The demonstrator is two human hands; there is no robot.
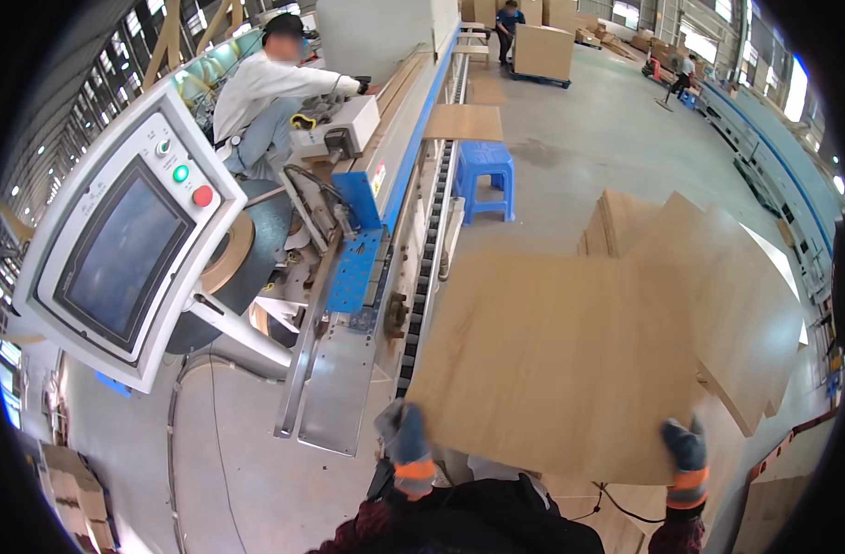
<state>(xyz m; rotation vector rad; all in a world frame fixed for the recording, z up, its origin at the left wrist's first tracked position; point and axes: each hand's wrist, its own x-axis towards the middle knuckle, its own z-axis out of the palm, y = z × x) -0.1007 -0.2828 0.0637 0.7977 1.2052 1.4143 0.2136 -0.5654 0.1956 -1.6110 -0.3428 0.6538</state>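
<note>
A flat, wood-grain panel is held in front of me between both gloved hands. My left hand, in a grey glove with an orange cuff, grips its lower left edge. At the lower right edge my right hand is closed on the same panel. Just left of the panel lies the infeed end of an edge-banding machine, with a metal plate, a blue perforated plate and a roller track. More panels are stacked to the right, partly hidden behind the held one.
A control console with a dark screen stands at the left. Behind it a person leans over the machine. A blue stool stands beside the track, near another panel. Farther off, someone stands by a cart with a large box.
</note>
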